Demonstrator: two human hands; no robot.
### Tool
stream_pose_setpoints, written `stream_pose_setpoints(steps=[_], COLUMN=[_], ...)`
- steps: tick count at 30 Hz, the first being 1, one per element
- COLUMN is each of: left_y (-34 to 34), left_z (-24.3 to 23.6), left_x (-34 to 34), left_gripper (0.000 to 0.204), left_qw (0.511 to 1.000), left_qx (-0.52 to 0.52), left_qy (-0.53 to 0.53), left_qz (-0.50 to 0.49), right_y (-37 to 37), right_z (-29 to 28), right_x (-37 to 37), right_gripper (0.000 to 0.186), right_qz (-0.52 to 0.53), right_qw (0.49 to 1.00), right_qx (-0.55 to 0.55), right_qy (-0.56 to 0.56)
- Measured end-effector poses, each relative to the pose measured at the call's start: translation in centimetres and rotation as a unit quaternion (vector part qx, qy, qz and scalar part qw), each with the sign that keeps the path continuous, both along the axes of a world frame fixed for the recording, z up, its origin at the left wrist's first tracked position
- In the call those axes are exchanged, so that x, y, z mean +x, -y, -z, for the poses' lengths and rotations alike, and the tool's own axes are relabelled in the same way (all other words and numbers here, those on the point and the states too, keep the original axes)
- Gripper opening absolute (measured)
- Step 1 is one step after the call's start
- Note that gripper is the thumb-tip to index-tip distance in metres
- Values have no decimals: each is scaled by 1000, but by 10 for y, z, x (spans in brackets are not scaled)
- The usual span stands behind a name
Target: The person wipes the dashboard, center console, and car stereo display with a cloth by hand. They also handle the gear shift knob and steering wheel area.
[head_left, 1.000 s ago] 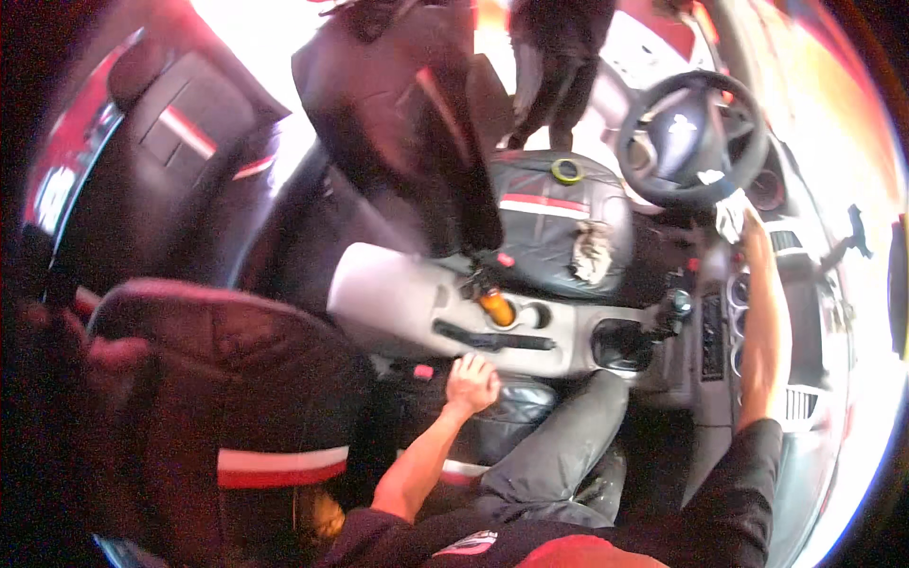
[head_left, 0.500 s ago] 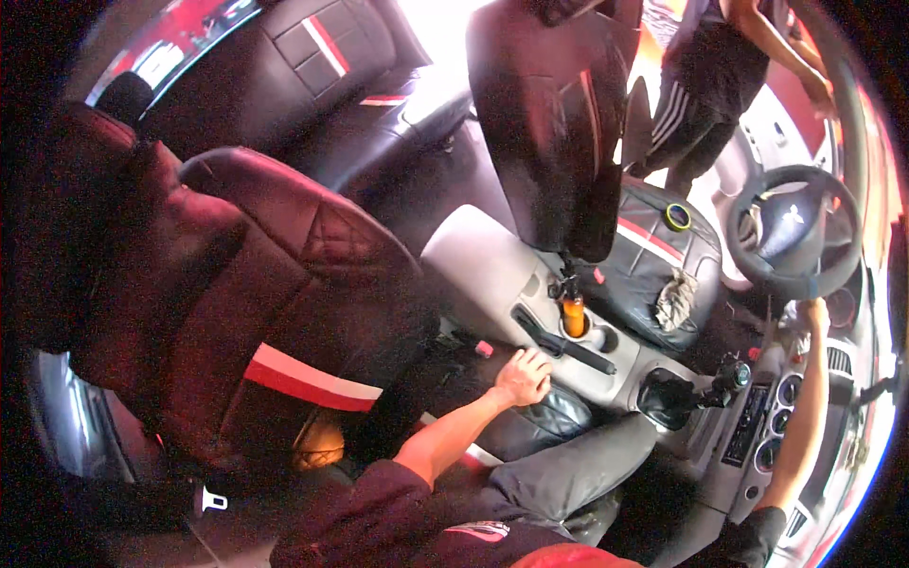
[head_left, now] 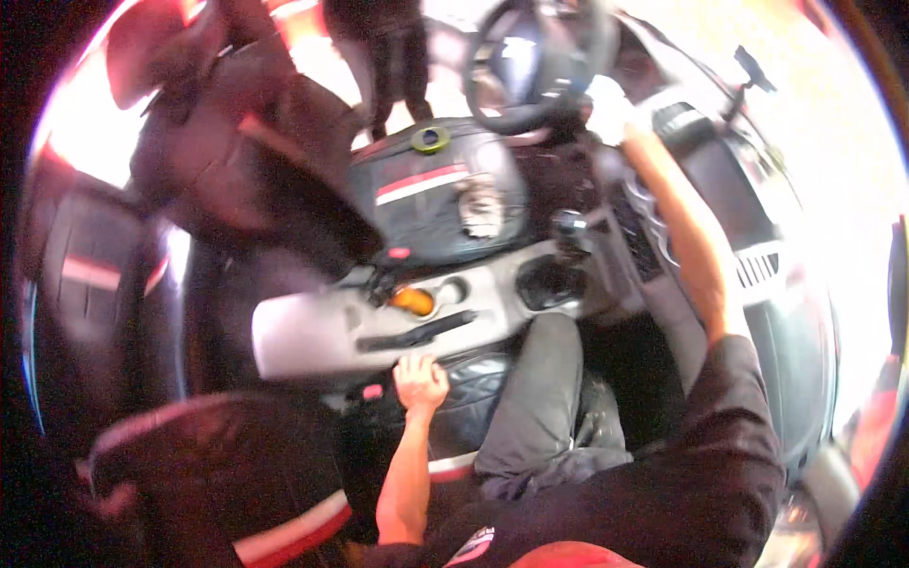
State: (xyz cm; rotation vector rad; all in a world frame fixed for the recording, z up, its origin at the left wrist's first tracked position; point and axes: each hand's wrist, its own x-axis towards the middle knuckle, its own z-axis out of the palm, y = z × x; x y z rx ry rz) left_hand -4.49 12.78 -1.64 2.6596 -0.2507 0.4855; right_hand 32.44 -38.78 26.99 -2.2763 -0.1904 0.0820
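Observation:
My left hand [head_left: 419, 381] rests on the edge of the black seat [head_left: 473, 383] I am on, beside the parking brake lever [head_left: 417, 331]. Its fingers lie spread and hold nothing. My right arm stretches across the dashboard toward the steering wheel [head_left: 516, 71]. There my right hand [head_left: 615, 118] is blurred in a washed-out white patch, so its fingers and anything in them cannot be made out. A bottle of orange liquid [head_left: 414, 301] stands in a cup holder of the grey console [head_left: 303, 331]. On the other front seat [head_left: 407, 208] lie a crumpled cloth [head_left: 481, 204] and a yellow-green ring-shaped thing [head_left: 431, 140].
The gear lever [head_left: 568, 227] rises between console and dashboard. A tilted seat back [head_left: 246, 161] stands at the upper left, and another seat back [head_left: 218, 473] at the lower left. Beyond the far seat stands a person in dark clothes [head_left: 393, 57].
The view has swung round toward the dashboard. My left hand remains on the seat beside the brake lever, and my right arm still reaches toward the steering wheel.

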Motion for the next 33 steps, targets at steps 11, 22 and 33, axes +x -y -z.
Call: stream_pose_setpoints(steps=[11, 22, 33], left_y=[18, 16, 21], left_z=[-4, 4, -2], left_x=[1, 4, 3], left_gripper=[15, 14, 13], left_qw=[999, 999, 999], left_qx=[23, 26, 21], left_qy=[24, 36, 35], left_qz=[18, 26, 22], right_y=[1, 20, 8], right_z=[-8, 4, 18], right_x=[9, 92, 88], right_gripper=[25, 34, 31], right_qz=[29, 112, 151], right_qw=[969, 973, 970], right_qx=[225, -155, -107], right_qy=[-98, -129, -160])
